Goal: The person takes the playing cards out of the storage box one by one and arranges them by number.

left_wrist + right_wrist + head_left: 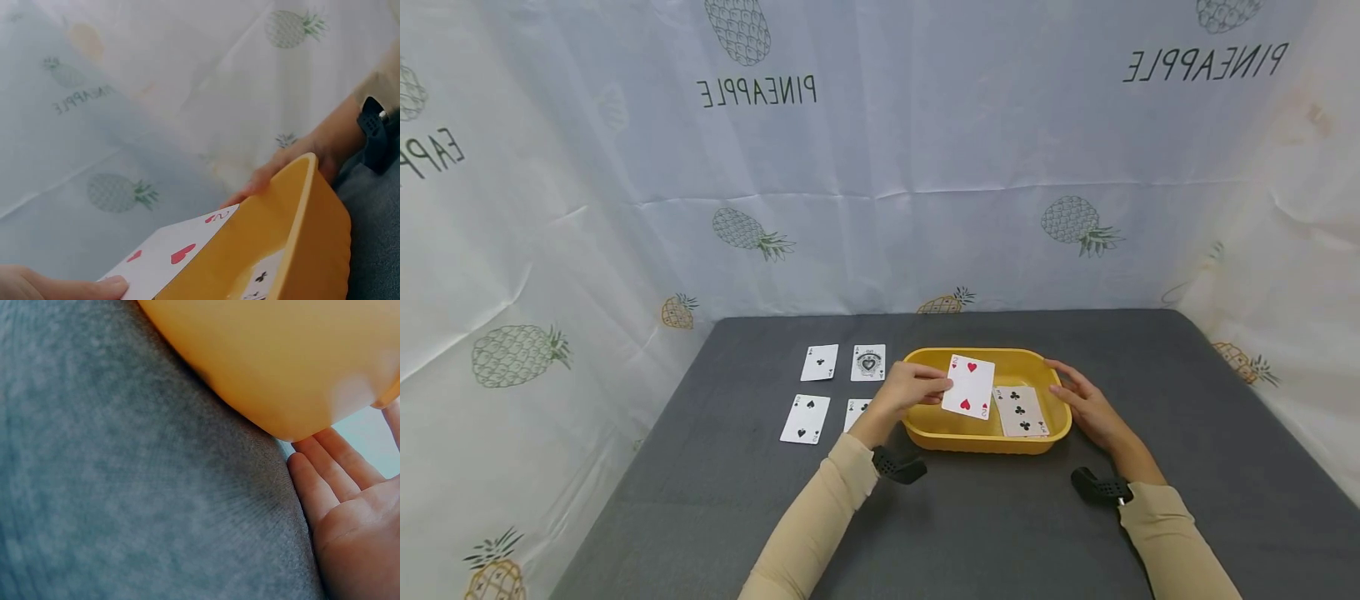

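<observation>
left hand [912, 390], mine: pinching the two of hearts [968, 387] by its edge above the yellow tray [985, 445], face uncovered (presumably so i can read it). right hand [1093, 410]: fingers outside, thumb over the rim, likely steadying it.

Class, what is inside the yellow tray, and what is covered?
A card showing three clubs lies in the yellow tray. The left hand holds the two of hearts above it, blocking part of the view inside. Anything under the clubs card is hidden.

A white two of hearts [967, 393] is being held face-up over an open, round-cornered yellow tray [981, 444], which is resting on the tabletop [1000, 525].
</observation>
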A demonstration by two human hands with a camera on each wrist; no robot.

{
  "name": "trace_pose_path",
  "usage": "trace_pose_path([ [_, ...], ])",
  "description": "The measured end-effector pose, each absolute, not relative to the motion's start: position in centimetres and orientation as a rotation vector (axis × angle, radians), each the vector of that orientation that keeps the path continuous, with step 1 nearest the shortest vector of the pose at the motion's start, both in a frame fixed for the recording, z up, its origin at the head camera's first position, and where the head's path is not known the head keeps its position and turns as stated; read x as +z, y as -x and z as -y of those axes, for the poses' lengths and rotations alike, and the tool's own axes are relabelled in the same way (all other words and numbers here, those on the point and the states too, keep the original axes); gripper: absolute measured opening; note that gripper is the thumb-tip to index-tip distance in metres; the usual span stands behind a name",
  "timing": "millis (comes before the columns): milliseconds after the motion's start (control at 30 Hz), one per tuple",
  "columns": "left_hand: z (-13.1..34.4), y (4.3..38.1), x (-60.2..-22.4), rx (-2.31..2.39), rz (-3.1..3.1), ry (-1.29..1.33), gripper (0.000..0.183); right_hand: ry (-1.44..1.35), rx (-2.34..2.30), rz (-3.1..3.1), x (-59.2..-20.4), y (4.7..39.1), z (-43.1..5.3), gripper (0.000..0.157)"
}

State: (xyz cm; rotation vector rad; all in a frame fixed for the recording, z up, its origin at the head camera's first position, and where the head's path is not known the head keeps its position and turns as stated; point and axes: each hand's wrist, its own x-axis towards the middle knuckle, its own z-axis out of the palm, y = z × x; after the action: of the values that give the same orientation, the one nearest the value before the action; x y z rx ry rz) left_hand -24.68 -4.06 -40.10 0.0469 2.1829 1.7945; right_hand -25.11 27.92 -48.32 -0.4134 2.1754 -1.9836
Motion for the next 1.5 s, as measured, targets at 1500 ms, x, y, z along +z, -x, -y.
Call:
trace_pose_path([
  [1500,26.1,24.7,-41.3,1.634,-2.505,0.481,0.047,0.406,-1.96,-2.19,-48.0,24.8,-27.9,0.049],
])
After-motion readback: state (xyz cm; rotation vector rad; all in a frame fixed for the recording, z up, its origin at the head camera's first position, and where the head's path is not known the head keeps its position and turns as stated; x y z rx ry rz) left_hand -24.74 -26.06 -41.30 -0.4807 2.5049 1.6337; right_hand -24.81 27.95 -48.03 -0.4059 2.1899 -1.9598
